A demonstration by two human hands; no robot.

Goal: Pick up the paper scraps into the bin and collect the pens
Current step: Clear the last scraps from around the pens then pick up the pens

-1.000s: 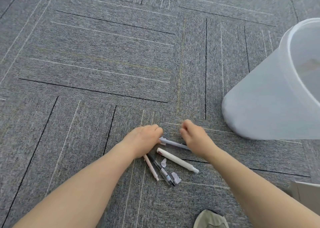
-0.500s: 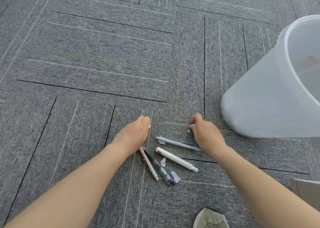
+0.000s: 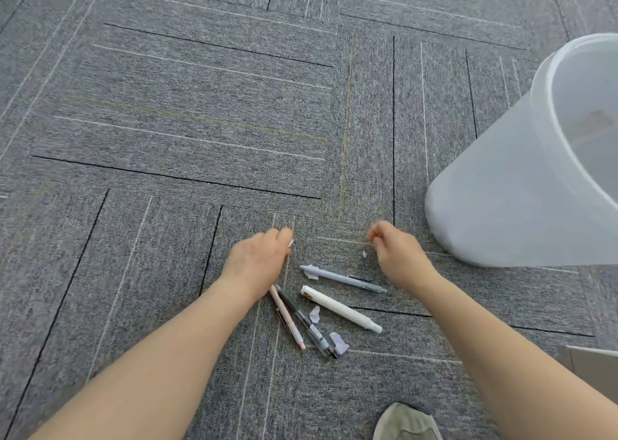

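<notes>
On the grey carpet lie a lavender pen (image 3: 344, 278), a white pen (image 3: 341, 308), a clear black pen (image 3: 306, 322) and a pink pen (image 3: 287, 319). Pale paper scraps (image 3: 338, 341) rest among them, and another one sits at the lavender pen's tip. My left hand (image 3: 257, 259) is curled just above the pink pen, with a small white scrap pinched at its fingertips. My right hand (image 3: 394, 255) has its fingertips pinched together; a tiny scrap (image 3: 364, 254) sits just below them, apart from the fingers. The translucent white bin (image 3: 501, 189) stands to the right.
The toe of a shoe (image 3: 406, 423) shows at the bottom edge. A flat grey object (image 3: 588, 366) pokes in at the lower right. Carpet tiles stretch away to the left and far side.
Both hands have moved away from the lavender pen and apart, the left up-left, the right toward the bin. The pens have stayed where they were.
</notes>
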